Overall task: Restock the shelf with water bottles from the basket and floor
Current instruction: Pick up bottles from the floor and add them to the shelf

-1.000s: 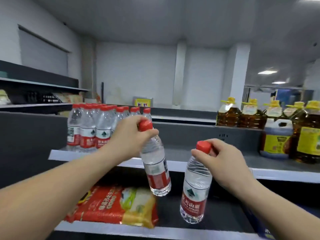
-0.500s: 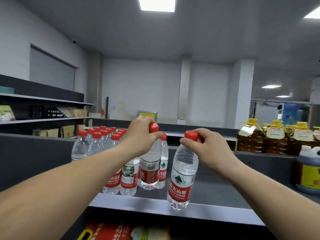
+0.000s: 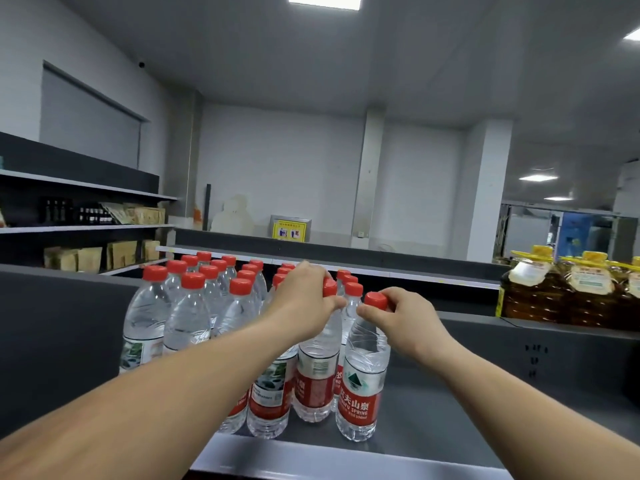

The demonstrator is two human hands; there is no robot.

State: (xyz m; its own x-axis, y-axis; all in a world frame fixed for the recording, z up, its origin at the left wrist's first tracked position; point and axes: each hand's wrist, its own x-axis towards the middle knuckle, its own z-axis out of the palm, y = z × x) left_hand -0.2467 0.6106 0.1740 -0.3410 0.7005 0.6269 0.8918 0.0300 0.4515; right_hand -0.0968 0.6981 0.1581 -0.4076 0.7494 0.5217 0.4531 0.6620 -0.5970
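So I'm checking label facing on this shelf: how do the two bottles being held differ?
The bottle in the right hand shows its red front label with white lettering; the bottle in the left hand shows a side or back panel. The right hand leaves its red cap exposed; the left hand covers most of its cap. The right one stands nearer the shelf edge. Both are upright, clear and red-capped.

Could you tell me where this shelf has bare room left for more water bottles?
The shelf is bare to the right of the bottle under the right hand, as far as the oil jugs. A thin strip along the front edge is free too. To the left it is crowded: the bottle cluster stands cap to cap, where the left hand grips a bottle.
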